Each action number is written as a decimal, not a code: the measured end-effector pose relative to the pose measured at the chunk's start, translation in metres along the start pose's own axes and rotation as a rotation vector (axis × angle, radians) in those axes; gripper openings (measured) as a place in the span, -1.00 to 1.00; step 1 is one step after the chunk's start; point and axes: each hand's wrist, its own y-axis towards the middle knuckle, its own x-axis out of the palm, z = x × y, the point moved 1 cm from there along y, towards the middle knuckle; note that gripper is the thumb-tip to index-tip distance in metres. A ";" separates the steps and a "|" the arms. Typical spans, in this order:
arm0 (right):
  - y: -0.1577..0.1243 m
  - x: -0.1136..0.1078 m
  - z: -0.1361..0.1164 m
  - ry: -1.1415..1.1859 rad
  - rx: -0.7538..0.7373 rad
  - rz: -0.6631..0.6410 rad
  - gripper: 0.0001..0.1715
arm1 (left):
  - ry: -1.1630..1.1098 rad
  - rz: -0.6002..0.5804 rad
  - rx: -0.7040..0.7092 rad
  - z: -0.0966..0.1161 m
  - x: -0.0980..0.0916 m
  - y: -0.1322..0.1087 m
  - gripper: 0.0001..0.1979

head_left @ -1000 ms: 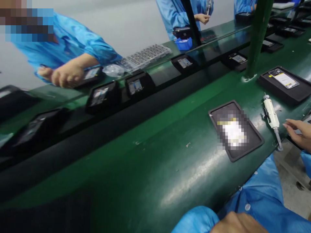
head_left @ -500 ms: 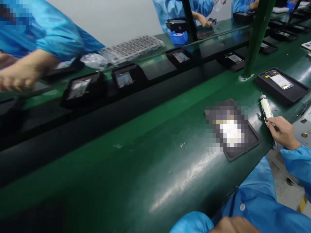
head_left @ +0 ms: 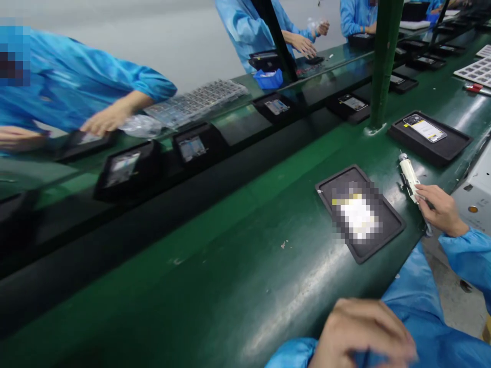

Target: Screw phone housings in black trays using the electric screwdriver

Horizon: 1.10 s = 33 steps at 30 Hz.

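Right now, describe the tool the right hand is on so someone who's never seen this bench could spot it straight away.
Find the green upright post on the green bench, then the black tray nearest the person. Just right of that tray lies a slim white pen-shaped tool, with the right hand closed over its near end. It is the only white stick-like item there; its neighbours are flat black trays.

Green bench – black trays, screwdriver

I see a white tool, a black tray, a green belt, blue sleeves and a blue bin
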 end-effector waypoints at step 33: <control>0.038 0.082 -0.086 0.275 0.442 -0.133 -0.45 | 0.645 0.757 -0.467 -0.052 -0.019 0.075 -0.90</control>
